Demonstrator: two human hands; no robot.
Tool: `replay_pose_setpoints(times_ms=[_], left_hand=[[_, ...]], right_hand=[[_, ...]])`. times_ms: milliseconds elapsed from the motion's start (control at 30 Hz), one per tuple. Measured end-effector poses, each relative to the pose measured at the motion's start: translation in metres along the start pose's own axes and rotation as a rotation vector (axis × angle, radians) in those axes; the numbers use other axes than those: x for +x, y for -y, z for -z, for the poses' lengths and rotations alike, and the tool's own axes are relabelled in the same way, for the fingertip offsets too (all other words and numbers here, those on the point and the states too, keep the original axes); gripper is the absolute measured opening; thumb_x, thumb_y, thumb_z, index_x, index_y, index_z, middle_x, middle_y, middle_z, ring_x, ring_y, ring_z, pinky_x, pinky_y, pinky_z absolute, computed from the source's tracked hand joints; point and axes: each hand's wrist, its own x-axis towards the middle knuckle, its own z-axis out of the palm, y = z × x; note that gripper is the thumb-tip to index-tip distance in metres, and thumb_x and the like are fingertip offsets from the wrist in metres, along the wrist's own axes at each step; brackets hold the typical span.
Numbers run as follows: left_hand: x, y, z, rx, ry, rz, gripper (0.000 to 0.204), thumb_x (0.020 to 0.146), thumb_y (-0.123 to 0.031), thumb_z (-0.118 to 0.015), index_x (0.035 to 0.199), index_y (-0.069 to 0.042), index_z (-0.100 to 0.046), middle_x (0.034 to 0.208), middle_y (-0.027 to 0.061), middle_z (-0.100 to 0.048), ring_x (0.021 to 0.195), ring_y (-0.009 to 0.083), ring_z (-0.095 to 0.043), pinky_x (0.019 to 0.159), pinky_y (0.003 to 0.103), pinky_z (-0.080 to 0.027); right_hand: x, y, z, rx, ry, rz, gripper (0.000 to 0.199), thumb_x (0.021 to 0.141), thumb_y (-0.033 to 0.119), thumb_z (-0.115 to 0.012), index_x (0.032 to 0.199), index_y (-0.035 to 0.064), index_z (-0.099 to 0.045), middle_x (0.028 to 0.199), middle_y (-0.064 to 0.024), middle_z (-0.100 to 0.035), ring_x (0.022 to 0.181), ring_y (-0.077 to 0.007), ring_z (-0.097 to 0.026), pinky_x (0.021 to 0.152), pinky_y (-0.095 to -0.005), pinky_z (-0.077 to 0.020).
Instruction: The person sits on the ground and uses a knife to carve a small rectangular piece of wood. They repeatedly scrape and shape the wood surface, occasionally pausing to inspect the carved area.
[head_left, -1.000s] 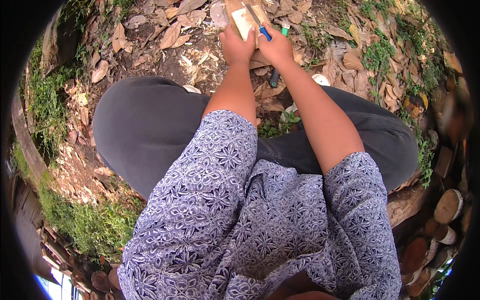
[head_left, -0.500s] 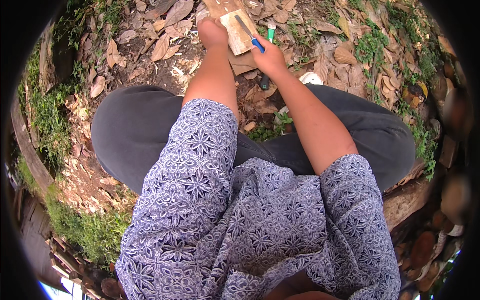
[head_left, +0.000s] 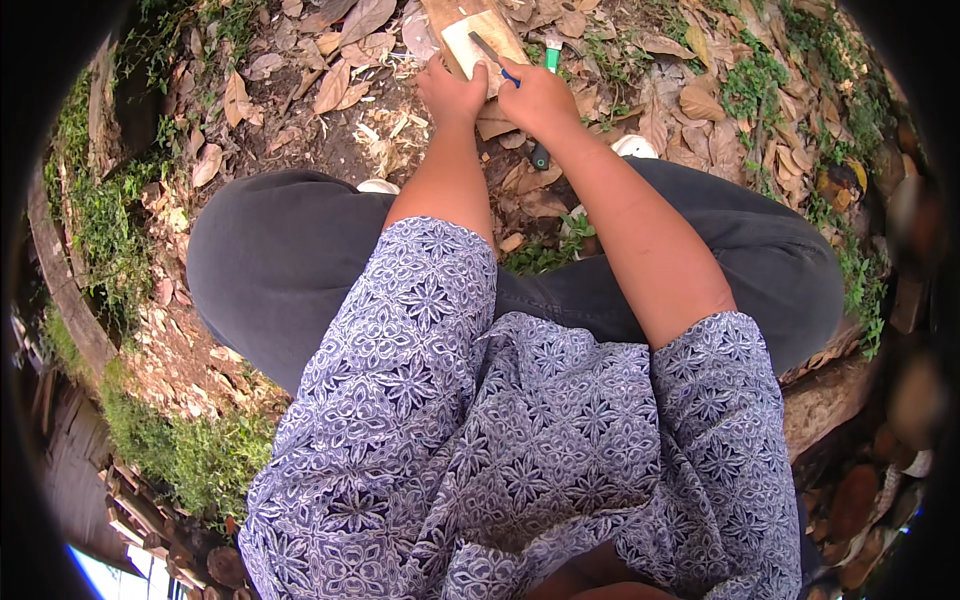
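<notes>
In my right hand [head_left: 543, 102] is a chisel [head_left: 486, 46] with a flat metal blade and a blue handle, mostly covered by the fingers. Its blade lies over the pale, cut face of a wooden board [head_left: 492, 22], pointing up and left. My left hand [head_left: 452, 92] grips the board's near left edge, thumb pressed on the wood close to the blade. Just right of the board, a green tool part with a whitish end [head_left: 552, 57] shows beyond my right hand. A dark handle end [head_left: 541, 157] sticks out below that hand; whether the two join is hidden.
Pale wood shavings [head_left: 385, 150] lie on the soil left of my left forearm. Dry leaves [head_left: 710, 100] and green plants [head_left: 745, 85] surround the board. My crossed legs [head_left: 285, 265] are in front of me, and a log [head_left: 830, 405] lies at the right.
My left hand has shifted down and right along the board, its thumb now resting on the wood. The right hand and chisel have moved only slightly. The whole view has shifted a little.
</notes>
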Motion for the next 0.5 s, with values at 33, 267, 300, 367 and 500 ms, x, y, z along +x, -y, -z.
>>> replay_pose_setpoints(times_ms=[33,267,300,367,500], left_hand=[[-0.011,-0.004,-0.003,0.025,0.032,-0.006,0.088,0.076,-0.045,-0.075,0.144,-0.004,-0.038,0.134,0.0238,-0.041,0.129,0.0394,-0.04,0.106,0.049,-0.04],[-0.012,-0.002,-0.012,0.11,0.187,0.03,0.116,0.073,-0.054,-0.079,0.158,-0.011,-0.012,0.142,0.0231,-0.037,0.132,0.0388,-0.037,0.108,0.051,-0.036],[-0.012,-0.004,-0.013,0.152,0.191,0.025,0.118,0.074,-0.054,-0.079,0.159,-0.012,-0.01,0.142,0.023,-0.037,0.132,0.0385,-0.037,0.108,0.051,-0.035],[-0.016,-0.009,-0.015,0.151,0.144,-0.003,0.117,0.075,-0.054,-0.078,0.159,-0.012,-0.009,0.142,0.0238,-0.038,0.131,0.0386,-0.038,0.109,0.05,-0.034],[-0.018,-0.014,-0.015,0.152,0.144,-0.001,0.113,0.078,-0.05,-0.077,0.159,-0.011,-0.008,0.14,0.0251,-0.039,0.128,0.0397,-0.04,0.108,0.049,-0.034]], right_hand=[[-0.001,0.0,0.003,-0.005,0.018,-0.021,0.048,0.086,0.021,-0.052,0.132,0.0194,-0.064,0.116,-0.0175,-0.069,0.106,-0.0336,-0.067,0.093,-0.0411,-0.0529],[0.0,0.004,0.01,-0.094,0.056,0.006,0.046,0.089,0.025,-0.053,0.134,0.0214,-0.063,0.126,-0.0157,-0.065,0.11,-0.0339,-0.065,0.097,-0.0408,-0.05],[0.0,0.004,0.01,-0.088,0.052,-0.001,0.046,0.089,0.025,-0.053,0.134,0.0211,-0.063,0.126,-0.0157,-0.065,0.11,-0.0341,-0.065,0.097,-0.0408,-0.0501],[0.003,0.002,0.009,-0.086,0.039,0.006,0.048,0.087,0.023,-0.054,0.135,0.0208,-0.062,0.123,-0.0162,-0.066,0.108,-0.0335,-0.066,0.096,-0.0408,-0.0513],[0.006,-0.003,0.005,-0.12,0.042,0.022,0.048,0.087,0.022,-0.054,0.134,0.0192,-0.062,0.122,-0.0175,-0.067,0.108,-0.0337,-0.066,0.095,-0.0405,-0.0514]])
